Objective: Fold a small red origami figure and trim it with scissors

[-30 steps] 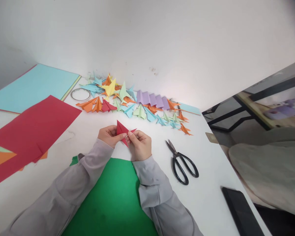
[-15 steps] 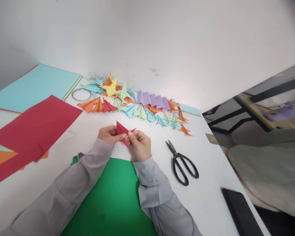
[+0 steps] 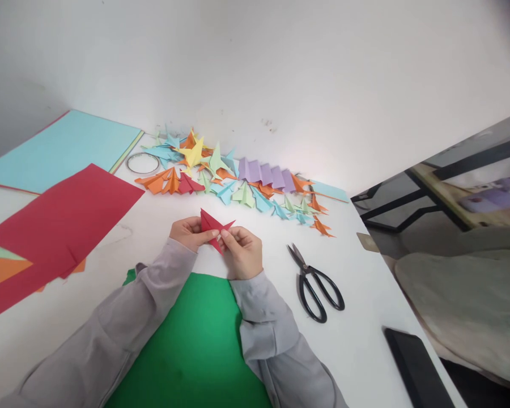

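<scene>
Between my two hands is a piece of folded red paper (image 3: 209, 221) with several sharp points, held up over the white table. My left hand (image 3: 190, 233) pinches it from the left, thumb on its face. From the right, my right hand (image 3: 243, 249) grips it between thumb and fingers, close to the left thumb tip. The paper's middle is partly hidden behind the thumbs. Beneath my forearms lies a green sheet (image 3: 191, 340). Black-handled scissors (image 3: 314, 283) rest with blades slightly apart to the right of my right hand.
Folded paper shapes in several colours (image 3: 242, 195) line the wall side, with pleated purple paper (image 3: 266, 174) among them. Leftward are a red sheet (image 3: 68, 215), a stack of light blue sheets (image 3: 63, 150) and a roll of tape (image 3: 142, 163). A black phone-like object (image 3: 419, 368) lies near the right edge.
The red paper's right point looks a little wider and more spread between my fingers. Both hands keep their grip in nearly the same place; the view has shifted very slightly.
</scene>
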The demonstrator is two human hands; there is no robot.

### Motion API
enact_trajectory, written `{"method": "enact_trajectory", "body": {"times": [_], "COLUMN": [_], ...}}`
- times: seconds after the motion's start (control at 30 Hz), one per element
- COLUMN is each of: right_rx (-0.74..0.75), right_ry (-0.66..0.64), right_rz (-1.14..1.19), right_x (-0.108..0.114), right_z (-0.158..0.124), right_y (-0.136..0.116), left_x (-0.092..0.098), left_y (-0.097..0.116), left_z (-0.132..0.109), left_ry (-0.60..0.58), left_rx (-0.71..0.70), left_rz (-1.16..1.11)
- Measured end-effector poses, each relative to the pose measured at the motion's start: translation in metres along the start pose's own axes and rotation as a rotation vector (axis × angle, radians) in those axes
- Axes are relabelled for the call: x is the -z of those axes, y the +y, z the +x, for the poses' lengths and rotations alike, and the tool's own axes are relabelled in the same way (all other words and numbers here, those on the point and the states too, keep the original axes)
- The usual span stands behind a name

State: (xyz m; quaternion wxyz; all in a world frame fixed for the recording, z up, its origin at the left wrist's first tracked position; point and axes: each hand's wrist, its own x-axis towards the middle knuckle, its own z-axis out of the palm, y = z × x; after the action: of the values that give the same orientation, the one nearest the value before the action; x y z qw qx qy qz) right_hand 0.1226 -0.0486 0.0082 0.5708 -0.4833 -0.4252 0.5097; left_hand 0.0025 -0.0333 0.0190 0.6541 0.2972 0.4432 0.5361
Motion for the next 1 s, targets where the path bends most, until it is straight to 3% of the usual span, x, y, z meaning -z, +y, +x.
{"method": "enact_trajectory", "body": {"times": [0.33,0.57,1.0], "right_rx": [0.068,0.067,0.016], "right_ry": [-0.038,0.004,-0.029], "right_rz": [-0.035,-0.063,-0.037], "right_x": [-0.0003,-0.0014,-0.0014], "right_z": [0.0003,-0.0010,-0.0005], "right_y": [0.0033,0.0010,-0.0007], "left_x": [-0.0033,-0.0058,-0.0036], "left_y": [0.0023,0.0046,0.0031], "left_z": [-0.0025,-0.0049,-0.0047], "left_ry": [0.016,0.130,0.101], "left_rx": [-0.055,-0.079,-0.151], "left_rz": [0.018,0.121,0.222]}}
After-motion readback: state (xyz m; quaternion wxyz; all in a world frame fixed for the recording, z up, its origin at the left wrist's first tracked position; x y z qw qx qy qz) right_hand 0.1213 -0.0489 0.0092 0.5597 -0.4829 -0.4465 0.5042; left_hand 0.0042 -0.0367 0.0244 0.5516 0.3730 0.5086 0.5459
